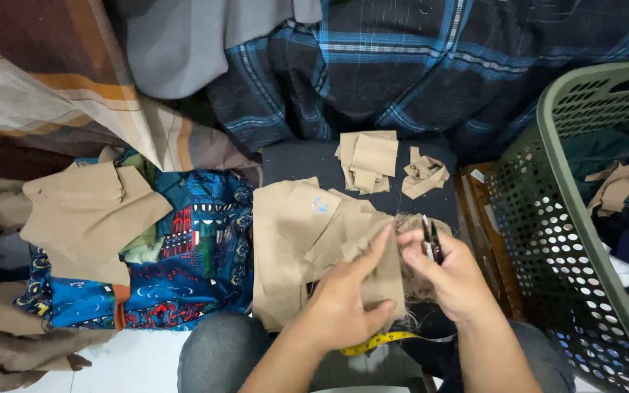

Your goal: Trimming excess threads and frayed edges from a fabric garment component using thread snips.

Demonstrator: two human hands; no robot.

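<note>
Head view: the left hand pinches a tan piece off the tan stack on the lap, likely to keep its edge taut. The right hand grips small snips, tips up at that edge. A pale blue mark sits on the stack. A yellow tape lies below; a green basket stands right.
</note>
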